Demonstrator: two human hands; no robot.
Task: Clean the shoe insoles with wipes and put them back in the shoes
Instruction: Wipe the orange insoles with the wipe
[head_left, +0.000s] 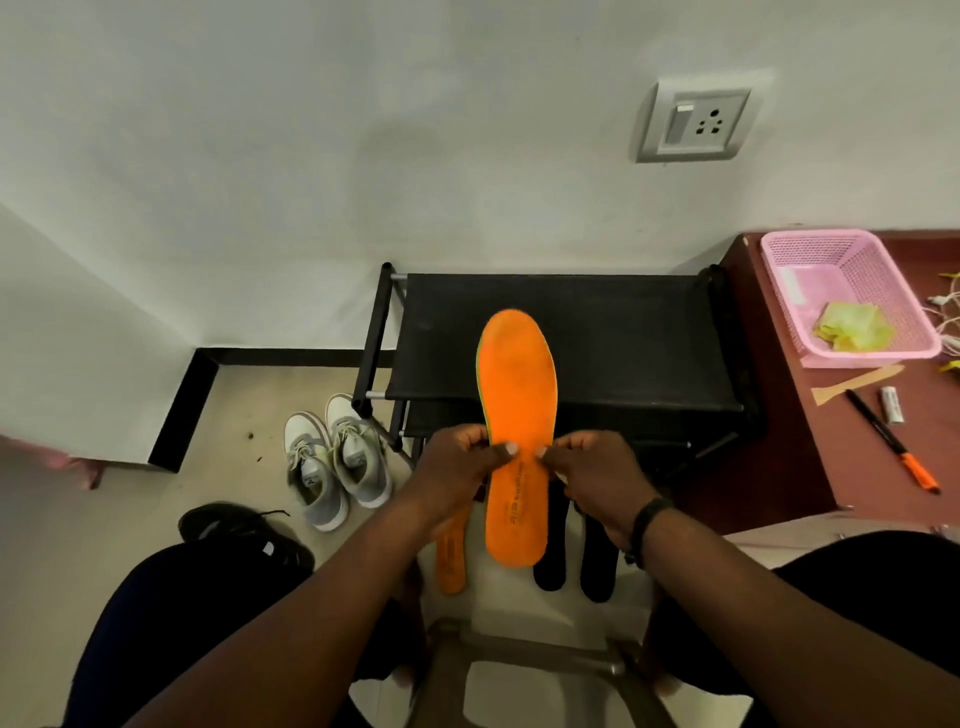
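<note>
An orange insole (517, 395) is held up lengthwise in front of me, toe end pointing away. My left hand (460, 475) pinches its left edge near the middle, and my right hand (597, 478) pinches the right edge opposite. A second orange insole (451, 558) lies on the floor below, partly hidden by my left hand. Two black insoles (574, 561) lie beside it on the right. A pair of grey sneakers (332, 460) stands on the floor to the left. A black shoe (244, 527) sits near my left knee.
A black shoe rack (623, 338) stands against the wall ahead. At right, a brown table (779, 415) carries a pink basket (852, 291) holding a yellow-green wipe (852, 327), plus an orange-tipped marker (893, 441). A stool frame (519, 660) is between my knees.
</note>
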